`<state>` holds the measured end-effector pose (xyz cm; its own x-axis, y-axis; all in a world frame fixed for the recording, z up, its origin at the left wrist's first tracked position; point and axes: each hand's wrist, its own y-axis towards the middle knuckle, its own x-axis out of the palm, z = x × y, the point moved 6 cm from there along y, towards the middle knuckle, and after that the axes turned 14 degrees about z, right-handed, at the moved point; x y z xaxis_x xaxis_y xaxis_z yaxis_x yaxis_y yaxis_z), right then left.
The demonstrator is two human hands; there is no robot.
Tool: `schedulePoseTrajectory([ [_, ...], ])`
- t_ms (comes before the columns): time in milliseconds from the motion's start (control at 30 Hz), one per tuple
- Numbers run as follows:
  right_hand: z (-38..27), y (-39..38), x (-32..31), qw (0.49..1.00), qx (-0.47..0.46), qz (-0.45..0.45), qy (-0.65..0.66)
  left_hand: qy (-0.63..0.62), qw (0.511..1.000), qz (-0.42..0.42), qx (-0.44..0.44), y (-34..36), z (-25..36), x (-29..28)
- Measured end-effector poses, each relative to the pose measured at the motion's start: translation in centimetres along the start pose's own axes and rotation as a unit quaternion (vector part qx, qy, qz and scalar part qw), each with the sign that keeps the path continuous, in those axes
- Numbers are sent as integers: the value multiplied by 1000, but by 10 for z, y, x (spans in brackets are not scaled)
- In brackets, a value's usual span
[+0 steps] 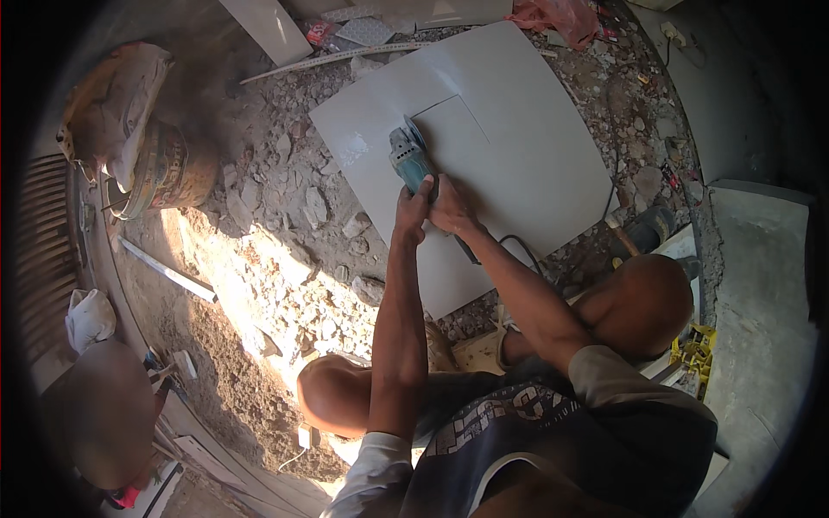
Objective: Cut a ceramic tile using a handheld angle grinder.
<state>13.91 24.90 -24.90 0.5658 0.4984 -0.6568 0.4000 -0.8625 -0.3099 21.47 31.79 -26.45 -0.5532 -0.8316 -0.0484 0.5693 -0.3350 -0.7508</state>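
Note:
Both my hands grip a teal angle grinder (411,162) over a large pale tile (527,164). My left hand (413,210) wraps its body from the left, thumb on top. Close against it, my right hand (451,205) holds the rear of the body. At the far end of the tool, the disc (414,130) stands on edge at the tile, by the left end of a thin dark line. That line turns a corner and runs down to the right. A black cord (520,243) trails from the grinder toward my right knee.
Rubble (315,205) surrounds the tile. A dirty bucket (168,173) with a sack on it stands at left. A measuring strip (337,59) lies behind the tile, near a red plastic bag (557,19). A hammer-like tool with a wooden handle (623,235) lies by my right knee.

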Motion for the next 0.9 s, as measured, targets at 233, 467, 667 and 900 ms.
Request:
schedulePoseTrajectory([
  [233, -9, 1, -2, 997, 36, -66, -1, -3, 1000, 1, 2, 0, 5, -3],
  [467, 7, 1, 7, 1000, -10, 22, 3, -3, 1000, 5, 10, -5, 2, -2],
  [667, 12, 5, 14, 1000, -2, 1, -4, 2, 1000, -2, 4, -5, 4, -1],
  [900, 3, 2, 9, 1000, 4, -1, 15, 9, 1000, 1, 7, 0, 2, -5],
])
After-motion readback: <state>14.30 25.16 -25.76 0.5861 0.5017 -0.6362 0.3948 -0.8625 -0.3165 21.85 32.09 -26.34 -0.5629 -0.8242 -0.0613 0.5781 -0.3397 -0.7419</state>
